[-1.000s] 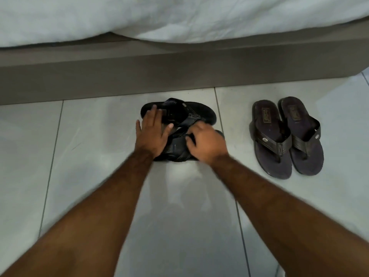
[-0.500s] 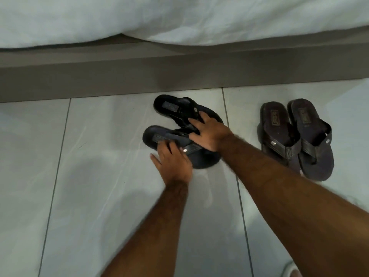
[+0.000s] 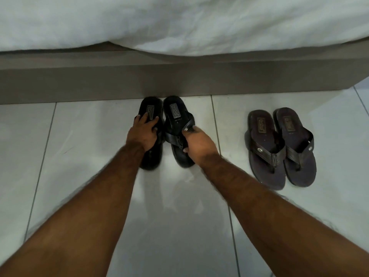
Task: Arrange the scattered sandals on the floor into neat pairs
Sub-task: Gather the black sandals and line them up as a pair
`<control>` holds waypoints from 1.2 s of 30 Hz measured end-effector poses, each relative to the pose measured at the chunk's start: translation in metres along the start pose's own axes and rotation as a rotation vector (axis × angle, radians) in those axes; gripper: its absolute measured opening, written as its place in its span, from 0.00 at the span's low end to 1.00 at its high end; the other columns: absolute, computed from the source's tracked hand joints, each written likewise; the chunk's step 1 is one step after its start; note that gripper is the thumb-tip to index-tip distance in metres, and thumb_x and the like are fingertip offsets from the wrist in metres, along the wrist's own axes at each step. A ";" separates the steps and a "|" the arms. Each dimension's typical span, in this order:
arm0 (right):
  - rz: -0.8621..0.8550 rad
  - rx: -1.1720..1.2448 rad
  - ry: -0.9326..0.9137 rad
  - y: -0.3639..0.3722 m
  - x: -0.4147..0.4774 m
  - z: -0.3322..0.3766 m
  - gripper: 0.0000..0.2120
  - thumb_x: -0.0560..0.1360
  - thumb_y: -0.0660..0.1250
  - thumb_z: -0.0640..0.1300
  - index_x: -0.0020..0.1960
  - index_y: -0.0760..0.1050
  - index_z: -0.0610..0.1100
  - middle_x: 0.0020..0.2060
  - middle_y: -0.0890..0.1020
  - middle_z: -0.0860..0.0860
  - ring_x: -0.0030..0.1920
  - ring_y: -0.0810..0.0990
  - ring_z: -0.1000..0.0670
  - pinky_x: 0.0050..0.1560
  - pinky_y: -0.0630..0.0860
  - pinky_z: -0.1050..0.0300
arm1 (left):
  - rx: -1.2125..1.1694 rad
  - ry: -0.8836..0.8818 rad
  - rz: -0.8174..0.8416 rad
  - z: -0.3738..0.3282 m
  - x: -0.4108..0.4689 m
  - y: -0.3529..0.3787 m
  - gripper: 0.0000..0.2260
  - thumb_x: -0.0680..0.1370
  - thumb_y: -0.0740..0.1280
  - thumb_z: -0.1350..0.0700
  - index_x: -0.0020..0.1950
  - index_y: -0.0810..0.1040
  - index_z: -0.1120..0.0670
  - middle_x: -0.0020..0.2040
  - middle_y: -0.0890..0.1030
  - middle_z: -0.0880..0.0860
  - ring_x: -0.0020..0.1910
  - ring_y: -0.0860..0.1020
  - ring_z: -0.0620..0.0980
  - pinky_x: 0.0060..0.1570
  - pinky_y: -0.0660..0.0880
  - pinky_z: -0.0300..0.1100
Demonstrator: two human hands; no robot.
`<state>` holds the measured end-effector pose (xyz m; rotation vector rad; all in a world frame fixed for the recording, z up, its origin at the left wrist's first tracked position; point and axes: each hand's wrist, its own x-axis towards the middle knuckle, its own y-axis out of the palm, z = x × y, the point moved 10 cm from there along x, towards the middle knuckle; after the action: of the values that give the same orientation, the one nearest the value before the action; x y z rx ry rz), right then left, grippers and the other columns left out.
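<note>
Two black sandals side by side on the tiled floor [image 3: 79,136], heels toward the bed base [image 3: 99,84], nearly touching. Left hand [image 3: 142,134] lies flat on the left black sandal [image 3: 149,108], fingers [image 3: 139,121] spread over its footbed. Right hand [image 3: 199,144] grips the right black sandal [image 3: 175,114] at its strap, fingers curled and pinching the strap; toe end sticks out below the hand. Well to the right of the right fingers, a brown sandal pair [image 3: 279,144] sits aligned, untouched. White bedding [image 3: 179,23] hangs over the base above.
</note>
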<state>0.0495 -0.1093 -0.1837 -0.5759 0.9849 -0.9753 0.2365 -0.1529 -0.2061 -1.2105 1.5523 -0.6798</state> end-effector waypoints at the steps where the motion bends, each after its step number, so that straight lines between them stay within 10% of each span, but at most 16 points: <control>1: 0.010 -0.032 -0.025 0.000 0.002 -0.002 0.26 0.81 0.63 0.42 0.78 0.64 0.45 0.74 0.71 0.45 0.73 0.70 0.41 0.68 0.72 0.50 | 0.003 0.014 0.012 -0.001 0.004 0.002 0.23 0.83 0.56 0.51 0.79 0.61 0.45 0.83 0.53 0.54 0.81 0.49 0.59 0.77 0.56 0.59; 12: -0.008 -0.117 -0.114 0.018 -0.013 0.001 0.35 0.78 0.67 0.43 0.81 0.57 0.53 0.77 0.61 0.47 0.71 0.71 0.42 0.72 0.70 0.52 | 0.018 0.011 -0.027 -0.004 -0.011 0.012 0.23 0.84 0.52 0.49 0.81 0.57 0.44 0.83 0.51 0.52 0.82 0.48 0.56 0.78 0.53 0.60; 16: -0.011 -0.086 -0.145 0.030 -0.040 0.002 0.23 0.83 0.59 0.50 0.77 0.64 0.53 0.71 0.70 0.48 0.62 0.77 0.45 0.47 0.72 0.72 | 0.018 0.023 -0.015 -0.008 -0.035 0.021 0.23 0.84 0.52 0.49 0.81 0.55 0.44 0.83 0.50 0.51 0.82 0.46 0.54 0.78 0.51 0.58; 21: 0.036 -0.090 -0.077 0.043 -0.059 -0.004 0.36 0.78 0.67 0.45 0.82 0.54 0.52 0.79 0.57 0.46 0.75 0.65 0.41 0.74 0.68 0.48 | 0.030 0.040 0.001 -0.009 -0.056 0.027 0.24 0.84 0.52 0.49 0.81 0.54 0.43 0.83 0.49 0.50 0.82 0.46 0.53 0.79 0.50 0.57; 36: 0.134 -0.103 -0.097 0.047 -0.073 -0.005 0.43 0.76 0.70 0.47 0.83 0.48 0.49 0.80 0.54 0.44 0.78 0.61 0.41 0.75 0.67 0.46 | 0.052 0.019 0.077 -0.010 -0.074 0.031 0.24 0.84 0.52 0.49 0.81 0.53 0.44 0.83 0.48 0.50 0.82 0.46 0.53 0.79 0.49 0.58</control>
<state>0.0498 -0.0223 -0.1917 -0.6286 0.9785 -0.7744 0.2154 -0.0755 -0.2027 -1.1024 1.5792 -0.6789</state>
